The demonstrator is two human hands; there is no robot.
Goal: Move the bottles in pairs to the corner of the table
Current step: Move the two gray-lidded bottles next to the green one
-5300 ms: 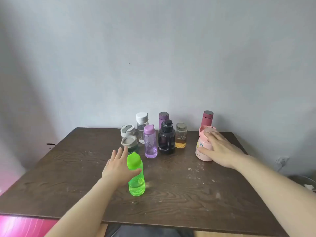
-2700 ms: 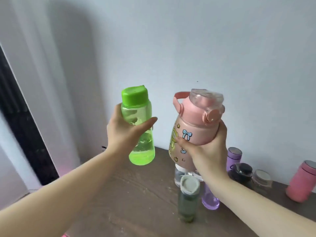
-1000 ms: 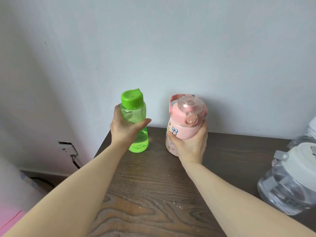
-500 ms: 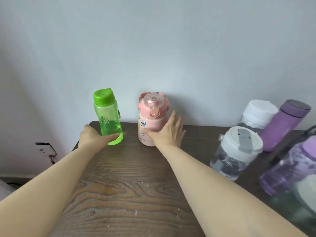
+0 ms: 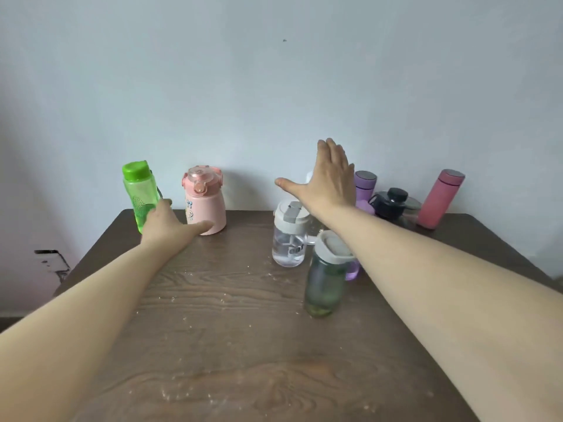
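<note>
The right hand (image 5: 330,178), spread and empty, hangs above the upright bottles (image 5: 288,236) just below it; the left hand (image 5: 166,222), empty, sits farther off.

A pale blue-grey wall (image 5: 274,86) fills the upper part of the view, plain and matte, with one small dark speck (image 5: 284,40) high up, right of centre. At the lower left, beyond the table's edge, the wall bears a damaged patch (image 5: 50,261): a dark rectangular mark with chipped, spotted plaster under it. The light on the wall near that patch has a faint pink tint. Scattered over the wood grain lie pale crumbs or flecks (image 5: 189,303), thicker toward the middle and the near edge; what they are made of cannot be told. At the far right edge, low down, a sliver of greyish surface (image 5: 559,280) shows, too small to identify.
</note>
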